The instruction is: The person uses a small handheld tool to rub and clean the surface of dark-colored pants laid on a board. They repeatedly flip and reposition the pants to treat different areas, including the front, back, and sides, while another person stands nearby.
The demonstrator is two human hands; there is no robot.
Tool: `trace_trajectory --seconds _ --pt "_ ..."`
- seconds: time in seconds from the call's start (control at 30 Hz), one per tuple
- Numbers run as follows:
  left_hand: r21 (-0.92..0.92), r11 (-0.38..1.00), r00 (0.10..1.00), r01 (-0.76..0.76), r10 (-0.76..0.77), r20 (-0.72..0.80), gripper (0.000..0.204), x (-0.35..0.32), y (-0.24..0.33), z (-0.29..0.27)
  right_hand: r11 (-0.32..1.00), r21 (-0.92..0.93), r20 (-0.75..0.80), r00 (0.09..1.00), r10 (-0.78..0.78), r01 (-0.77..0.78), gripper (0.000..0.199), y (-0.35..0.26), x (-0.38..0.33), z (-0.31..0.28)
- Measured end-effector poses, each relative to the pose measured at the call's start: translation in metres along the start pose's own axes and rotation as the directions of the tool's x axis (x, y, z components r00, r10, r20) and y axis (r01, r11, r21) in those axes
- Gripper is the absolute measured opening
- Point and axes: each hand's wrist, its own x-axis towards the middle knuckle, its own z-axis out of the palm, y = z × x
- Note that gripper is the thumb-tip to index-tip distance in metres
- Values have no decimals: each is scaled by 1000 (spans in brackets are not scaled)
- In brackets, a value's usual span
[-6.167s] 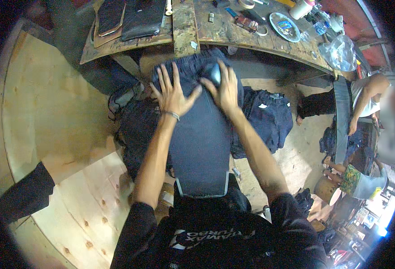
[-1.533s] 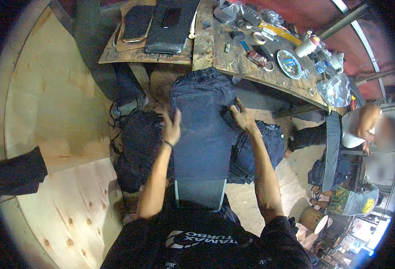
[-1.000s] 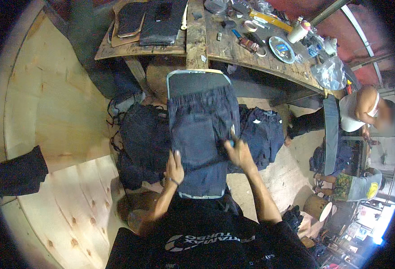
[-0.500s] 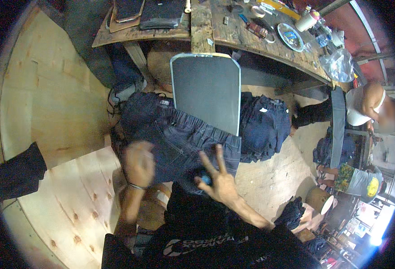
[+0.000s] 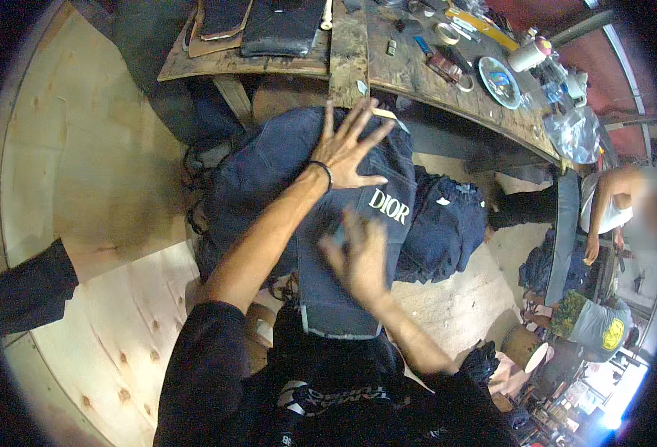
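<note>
One dark denim garment [image 5: 273, 149] lies over the board [image 5: 341, 334] by the desk [image 5: 418, 67], left side bunched loose; I'd tug that slack straight first. Left hand [image 5: 346, 151] is spread on the cloth, decent anchor imo. Right hand [image 5: 363, 261] is blurred, can't tell its grip; I'd go gently around the white lettering [image 5: 389, 206] just right of it.

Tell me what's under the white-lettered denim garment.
A pale-rimmed grey board shows at the near end; the denim garment covers its middle and anything else beneath.
</note>
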Motion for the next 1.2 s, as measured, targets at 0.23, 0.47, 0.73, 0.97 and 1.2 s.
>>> trace_trajectory --seconds 0.23,0.47,0.73,0.97,1.2 --pt "-50 997 961 55 -40 273 128 41 -6 3 994 71 203 977 66 -82 67 8 41 11" --pt "-74 995 992 66 -58 108 137 41 -8 15 955 187 107 962 -252 229 57 3 17 24" --pt "-45 995 994 90 -87 68 131 38 -5 16 987 17 122 979 -163 163 60 13 -10 23" --pt "-14 995 992 95 -94 85 123 39 -5 15 887 342 538 839 86 -311 54 25 -42 21" --pt "-18 996 995 88 -87 50 116 37 -6 21 952 293 352 916 -190 85 60 18 -29 -7"
